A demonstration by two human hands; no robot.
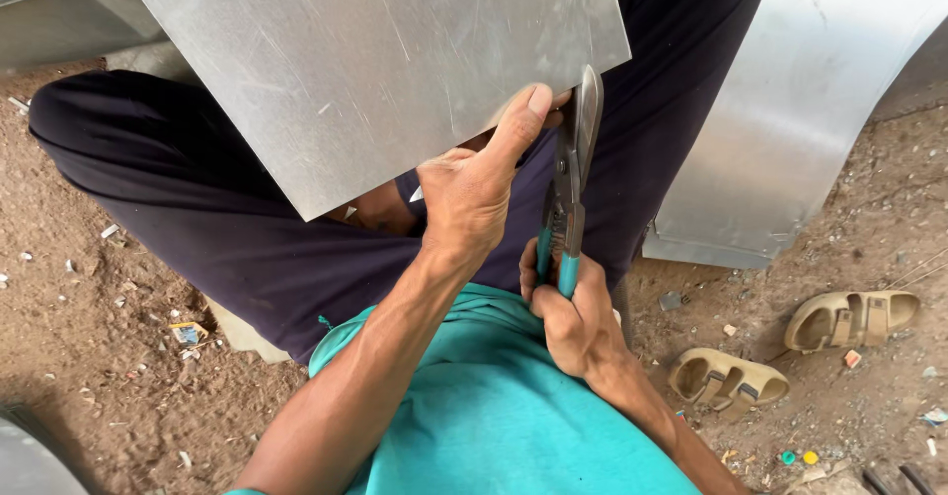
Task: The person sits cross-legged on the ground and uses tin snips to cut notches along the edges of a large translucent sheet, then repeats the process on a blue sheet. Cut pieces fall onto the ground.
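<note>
The left hand [472, 194] pinches the near edge of the metal sheet [375, 71], thumb on top and pointing up along the edge toward the stepped notch, fingers hidden beneath. The sheet rests tilted across the person's lap and spreads away and to the left of that hand. Just to its right, the right hand [575, 319] is clamped around the teal handles of the tin snips [571, 184], which are squeezed together. The snips' long axis runs almost straight away from the right hand, blades pointing forward and standing at the sheet's edge just beside the left thumb; whether they bite the metal cannot be told. The left hand is nearer to the sheet; the right sits closer to the body. A curved metal panel [790, 110] lies to the right, with two sandals [790, 352] on the dirt ground [89, 337] beyond the right hand.
</note>
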